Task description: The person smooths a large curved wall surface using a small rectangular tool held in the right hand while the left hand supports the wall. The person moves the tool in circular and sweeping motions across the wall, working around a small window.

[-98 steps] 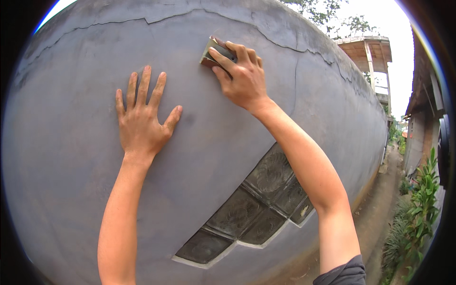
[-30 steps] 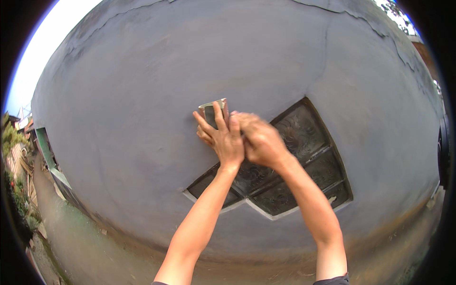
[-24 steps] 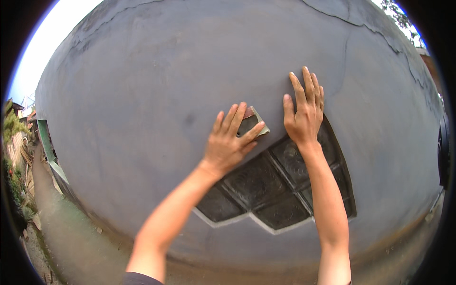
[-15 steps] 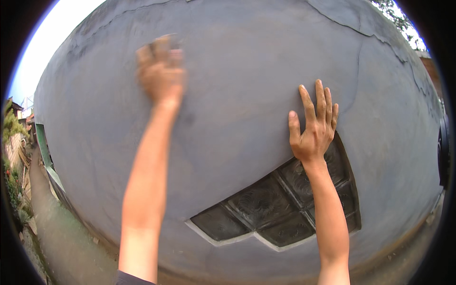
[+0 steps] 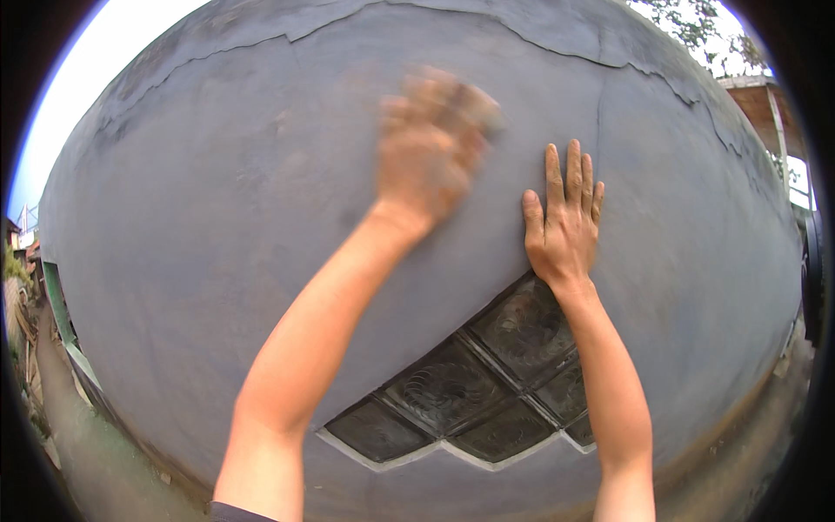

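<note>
A grey plastered wall fills most of the view. My left hand is high on it, left of my right hand and smeared by motion. Its fingers look bent round a small brownish-grey, block-like thing, too blurred to name. Flat against the wall, my right hand has its fingers stretched upward and holds nothing. Greyish-brown dust coats its fingers. Just below its wrist is a stepped panel of dark square patterned blocks set into the wall, partly hidden by my right forearm.
A long crack runs along the wall's upper part, with a thin line dropping from it. Down the left side goes a narrow path, past a green-framed opening. A roofed structure stands beyond the wall at the upper right.
My left hand has swept right across the wall, closer to my right hand. My right hand stays against the wall, its fingers closer together. The view has shifted somewhat.
</note>
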A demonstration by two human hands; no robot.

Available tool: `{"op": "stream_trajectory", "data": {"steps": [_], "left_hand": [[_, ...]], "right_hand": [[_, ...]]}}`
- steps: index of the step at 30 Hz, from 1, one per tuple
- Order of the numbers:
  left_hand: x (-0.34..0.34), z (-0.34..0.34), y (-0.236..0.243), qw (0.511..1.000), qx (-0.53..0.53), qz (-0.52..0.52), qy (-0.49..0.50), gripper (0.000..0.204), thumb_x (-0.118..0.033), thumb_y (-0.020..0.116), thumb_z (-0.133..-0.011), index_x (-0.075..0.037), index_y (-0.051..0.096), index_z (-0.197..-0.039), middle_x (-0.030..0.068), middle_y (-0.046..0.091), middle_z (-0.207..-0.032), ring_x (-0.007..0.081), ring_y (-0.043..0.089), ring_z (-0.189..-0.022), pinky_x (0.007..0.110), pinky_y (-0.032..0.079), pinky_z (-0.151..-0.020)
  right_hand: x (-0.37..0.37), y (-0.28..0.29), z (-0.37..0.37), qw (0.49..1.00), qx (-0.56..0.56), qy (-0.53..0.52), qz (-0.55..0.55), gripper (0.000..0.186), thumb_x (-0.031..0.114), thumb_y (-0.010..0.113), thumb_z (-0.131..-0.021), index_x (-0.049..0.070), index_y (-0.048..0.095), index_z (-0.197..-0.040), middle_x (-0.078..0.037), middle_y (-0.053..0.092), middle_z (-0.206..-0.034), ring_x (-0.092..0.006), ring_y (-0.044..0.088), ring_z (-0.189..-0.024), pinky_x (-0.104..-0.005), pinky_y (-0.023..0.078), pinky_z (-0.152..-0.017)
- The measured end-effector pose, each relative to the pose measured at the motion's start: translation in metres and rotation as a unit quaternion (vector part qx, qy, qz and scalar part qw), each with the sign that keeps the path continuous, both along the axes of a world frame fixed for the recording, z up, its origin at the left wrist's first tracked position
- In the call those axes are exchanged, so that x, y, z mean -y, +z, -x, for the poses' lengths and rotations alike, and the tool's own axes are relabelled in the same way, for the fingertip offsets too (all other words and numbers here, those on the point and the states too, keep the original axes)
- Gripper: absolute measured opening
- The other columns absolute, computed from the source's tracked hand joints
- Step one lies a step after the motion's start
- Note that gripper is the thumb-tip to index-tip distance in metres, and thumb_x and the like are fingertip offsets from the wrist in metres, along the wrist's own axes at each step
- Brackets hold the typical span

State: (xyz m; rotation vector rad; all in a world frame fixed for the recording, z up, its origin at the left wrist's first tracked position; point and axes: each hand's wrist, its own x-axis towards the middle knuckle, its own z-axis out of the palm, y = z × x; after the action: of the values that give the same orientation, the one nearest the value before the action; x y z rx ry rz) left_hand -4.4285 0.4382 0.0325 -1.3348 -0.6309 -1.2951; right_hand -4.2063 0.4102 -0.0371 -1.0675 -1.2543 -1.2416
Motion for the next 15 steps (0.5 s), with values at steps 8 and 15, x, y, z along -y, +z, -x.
{"op": "stream_trajectory", "data": {"steps": [8,15], "left_hand": [[-0.019,0.061,0.106,0.957,0.284,-0.055,0.008,0.046,-0.047,0.058,-0.106,-0.036,0.058,-0.15,0.0163,0.048,-0.163,0.0398,0.045,-0.151,0.057,0.039,-0.122],[0.002,-0.087,0.041,0.984,-0.133,-0.043,-0.107,0.047,-0.05,0.058,-0.104,-0.035,0.059,-0.148,0.0085,0.055,-0.16,0.0352,0.043,-0.153,0.055,0.034,-0.125]], "right_hand": [[0.019,0.002,-0.093,1.0,-0.002,-0.011,-0.025,0.063,0.044,0.05,-0.108,0.024,0.04,-0.167,-0.005,0.029,-0.177,-0.0277,0.024,-0.164,-0.0515,0.017,-0.134],[0.02,0.0,-0.111,0.999,-0.008,0.022,-0.04,0.057,0.038,0.053,-0.107,0.022,0.05,-0.162,-0.009,0.037,-0.173,-0.0313,0.032,-0.161,-0.0529,0.023,-0.132]]}}
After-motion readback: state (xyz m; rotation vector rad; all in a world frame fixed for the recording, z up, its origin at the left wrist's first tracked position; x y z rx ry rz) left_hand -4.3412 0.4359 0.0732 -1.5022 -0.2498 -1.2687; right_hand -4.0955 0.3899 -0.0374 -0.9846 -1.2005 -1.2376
